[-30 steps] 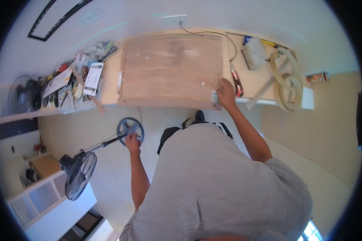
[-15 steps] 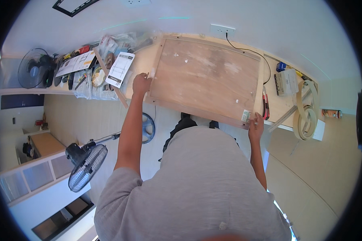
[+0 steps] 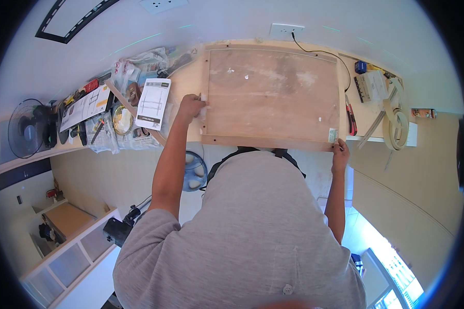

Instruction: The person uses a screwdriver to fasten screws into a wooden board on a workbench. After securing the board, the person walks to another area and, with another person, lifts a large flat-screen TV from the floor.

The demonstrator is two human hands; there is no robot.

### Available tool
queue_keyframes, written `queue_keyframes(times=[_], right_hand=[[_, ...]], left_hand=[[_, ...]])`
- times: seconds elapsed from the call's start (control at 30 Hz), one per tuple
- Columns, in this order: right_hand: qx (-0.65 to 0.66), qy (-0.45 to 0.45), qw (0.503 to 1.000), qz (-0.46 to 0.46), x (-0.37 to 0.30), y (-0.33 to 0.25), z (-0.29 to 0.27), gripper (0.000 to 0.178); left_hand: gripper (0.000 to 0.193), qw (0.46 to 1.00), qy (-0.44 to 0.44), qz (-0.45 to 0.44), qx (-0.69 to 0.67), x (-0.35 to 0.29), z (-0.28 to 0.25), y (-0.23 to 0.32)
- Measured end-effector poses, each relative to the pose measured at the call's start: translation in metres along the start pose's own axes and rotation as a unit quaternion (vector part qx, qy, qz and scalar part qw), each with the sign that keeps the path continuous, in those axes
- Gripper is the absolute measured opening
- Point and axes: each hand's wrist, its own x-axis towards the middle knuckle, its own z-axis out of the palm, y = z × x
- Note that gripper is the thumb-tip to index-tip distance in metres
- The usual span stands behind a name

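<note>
A shallow, wood-framed panel [image 3: 273, 95] lies on the worktop in front of me, its face scuffed with pale patches. My left hand [image 3: 192, 107] is closed at the panel's left edge, with the fingertips on the frame. At the near right corner, my right hand [image 3: 340, 155] pinches the frame's edge beside a small printed sticker [image 3: 333, 135]. The fingers' undersides are hidden at both edges. Just right of the panel rests a red and black utility knife [image 3: 351, 117].
Left on the worktop [image 3: 193, 135] are printed sheets [image 3: 153, 103], a wood strip [image 3: 122, 98], a tape roll [image 3: 122, 119] and scattered tools. Coiled edging strips [image 3: 395, 129] hang over the right edge. A cord [image 3: 325, 52] runs from the wall socket [image 3: 287, 32]. A fan base [image 3: 194, 172] stands on the floor.
My view has turned and shifted, so the panel looks squarer to me and the floor fan's head is no longer visible. Both hands remain at the panel's edges.
</note>
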Motion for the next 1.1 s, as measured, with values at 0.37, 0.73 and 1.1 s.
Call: queue_keyframes(times=[0.37, 0.73, 1.1], right_hand=[[0.058, 0.029, 0.997, 0.035, -0.010, -0.013, 0.006, 0.044], [0.028, 0.065, 0.990, 0.125, -0.051, 0.043, -0.016, 0.036], [-0.299, 0.002, 0.932, 0.205, -0.262, 0.189, 0.014, 0.039]], left_hand=[[0.026, 0.998, 0.018, 0.015, 0.059, 0.003, -0.001, -0.009], [0.031, 0.883, 0.275, 0.226, 0.305, 0.068, 0.006, -0.016], [0.051, 0.776, 0.243, 0.413, 0.410, 0.102, 0.021, 0.029]])
